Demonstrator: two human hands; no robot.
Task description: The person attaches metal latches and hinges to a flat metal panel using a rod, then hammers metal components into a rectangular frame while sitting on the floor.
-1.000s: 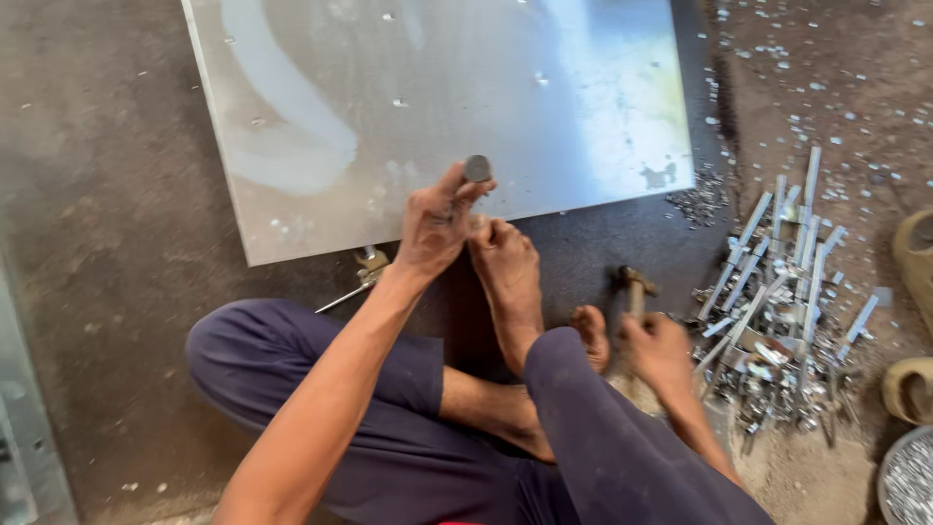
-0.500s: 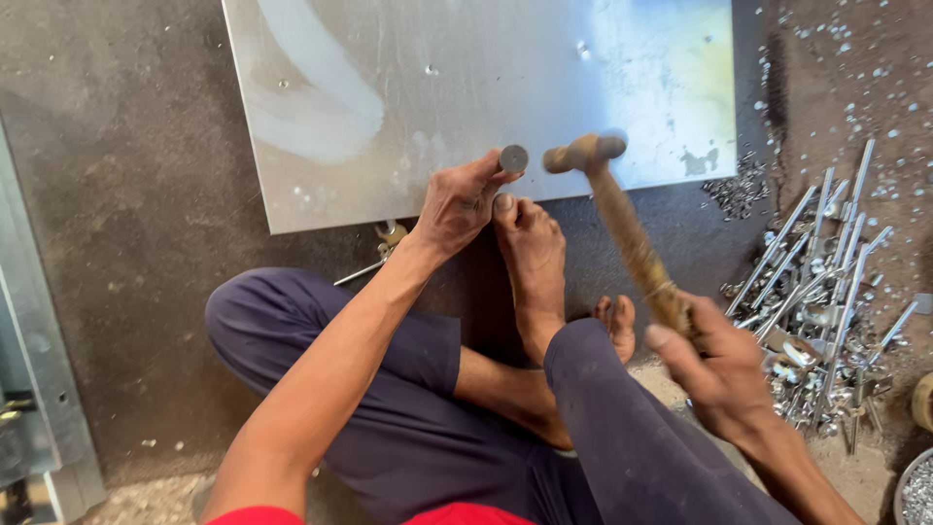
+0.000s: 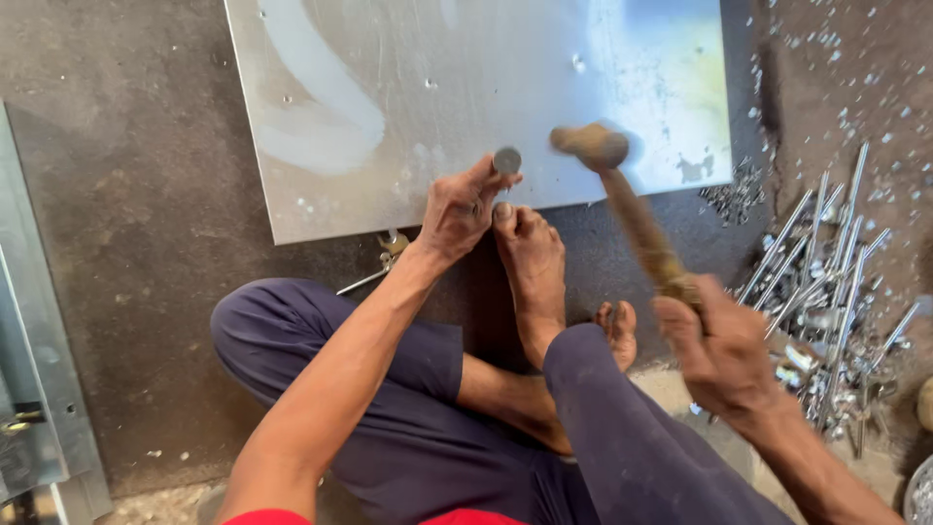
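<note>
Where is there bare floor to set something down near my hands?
Bare floor lies left of the metal sheet, between it and the metal frame. The right is crowded: long bolts beside the right hand. The left hand pins a punch.

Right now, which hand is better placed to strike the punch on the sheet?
Right. The right hand grips the hammer, its head raised beside the punch; the left hand is busy steadying that punch on the metal sheet.
</note>
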